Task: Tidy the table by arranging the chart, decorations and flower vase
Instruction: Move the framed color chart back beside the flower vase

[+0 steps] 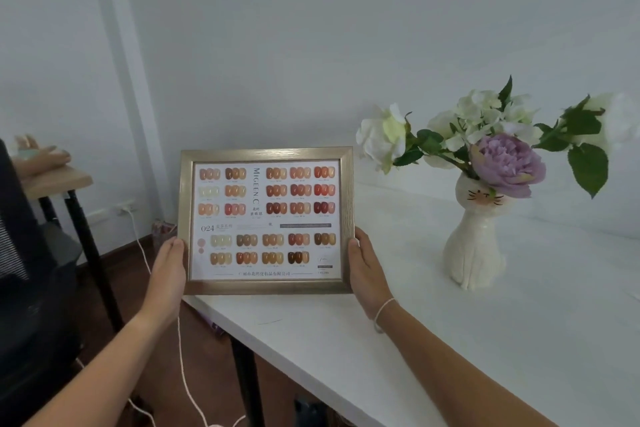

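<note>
- So the chart [266,220] is a nail colour swatch sheet in a brushed gold frame, held upright and facing the camera, right at the left end of the white table [433,340].
- Left hand [166,274] is clamped on the frame's lower left edge, thumb on the front, fingers tucked behind it.
- Right hand [367,270] does the same on the lower right edge, thumb pressed on the front; there's a thin white string bracelet [382,312] on that wrist.
- Can't really tell if the bottom of the frame is resting on the table edge or just above it.
- The flower vase [476,239] is a white cat-shaped one with a little whiskered face, standing upright on the table well to the right of the chart, apart from it. It's got white blooms, green leaves and one big purple flower [507,165].
- Off to the left is a small wooden side table [59,180] on black legs, plus a white cable [180,340] hanging down to the dark floor.
</note>
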Available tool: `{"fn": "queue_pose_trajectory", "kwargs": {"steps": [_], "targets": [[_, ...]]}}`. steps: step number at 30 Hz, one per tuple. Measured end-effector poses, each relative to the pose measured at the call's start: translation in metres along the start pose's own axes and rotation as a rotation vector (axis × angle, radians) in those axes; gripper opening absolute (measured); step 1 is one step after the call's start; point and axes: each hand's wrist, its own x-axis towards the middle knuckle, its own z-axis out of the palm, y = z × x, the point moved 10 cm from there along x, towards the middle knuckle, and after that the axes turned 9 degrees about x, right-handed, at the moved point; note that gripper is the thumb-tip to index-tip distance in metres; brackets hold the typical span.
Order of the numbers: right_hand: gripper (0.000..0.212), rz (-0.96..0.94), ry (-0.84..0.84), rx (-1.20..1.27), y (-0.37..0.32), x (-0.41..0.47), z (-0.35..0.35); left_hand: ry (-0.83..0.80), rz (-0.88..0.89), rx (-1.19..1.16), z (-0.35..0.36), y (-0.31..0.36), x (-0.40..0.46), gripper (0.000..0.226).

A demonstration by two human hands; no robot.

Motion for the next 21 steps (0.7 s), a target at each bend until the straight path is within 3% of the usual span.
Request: {"fn": "queue_pose_trajectory", "kwargs": {"steps": [9,21], "targets": [[0.032,0.016,0.051,0.014,0.013,0.062,-0.014,-0.031,-0.060,-0.077,0.040,-0.004,0.055,0.028],[0.036,-0.012,0.236,-0.012,0.008,0.128,-0.088,-0.138,-0.072,-0.177,0.147,0.005,0.114,0.026]]}}
